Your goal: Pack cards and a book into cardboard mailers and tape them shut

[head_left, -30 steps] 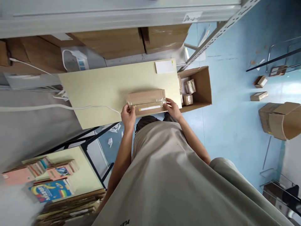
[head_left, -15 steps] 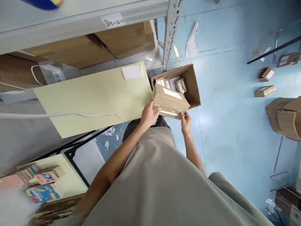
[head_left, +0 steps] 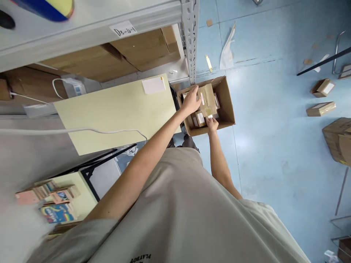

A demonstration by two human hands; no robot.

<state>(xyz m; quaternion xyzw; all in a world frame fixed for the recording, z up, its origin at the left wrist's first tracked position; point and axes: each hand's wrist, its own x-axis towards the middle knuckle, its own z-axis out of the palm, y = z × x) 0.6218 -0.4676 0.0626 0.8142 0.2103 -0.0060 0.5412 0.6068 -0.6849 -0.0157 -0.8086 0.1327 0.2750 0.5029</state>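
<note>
A taped cardboard box (head_left: 207, 98) is inside the mouth of a larger open carton (head_left: 228, 98), turned so that a narrow taped side faces up. My left hand (head_left: 192, 100) is closed on its left side, the thumb towards me and the fingers reaching over the far end. At the near end my right hand (head_left: 212, 124) pinches the box, its fingertips partly hidden. Smaller labelled boxes (head_left: 200, 118) lie in the carton around and below it; how deep the held box sits I cannot tell.
Left of the carton stands a pale yellow table (head_left: 117, 113) with a white paper (head_left: 153, 85) on it. A metal shelf post (head_left: 189, 40) rises just beyond the carton. Small boxes (head_left: 320, 109) and a large carton (head_left: 338, 140) sit on the blue floor at right.
Both hands have moved away from my body with the box, over and into the open carton. The box has turned from lying crosswise to pointing away from me.
</note>
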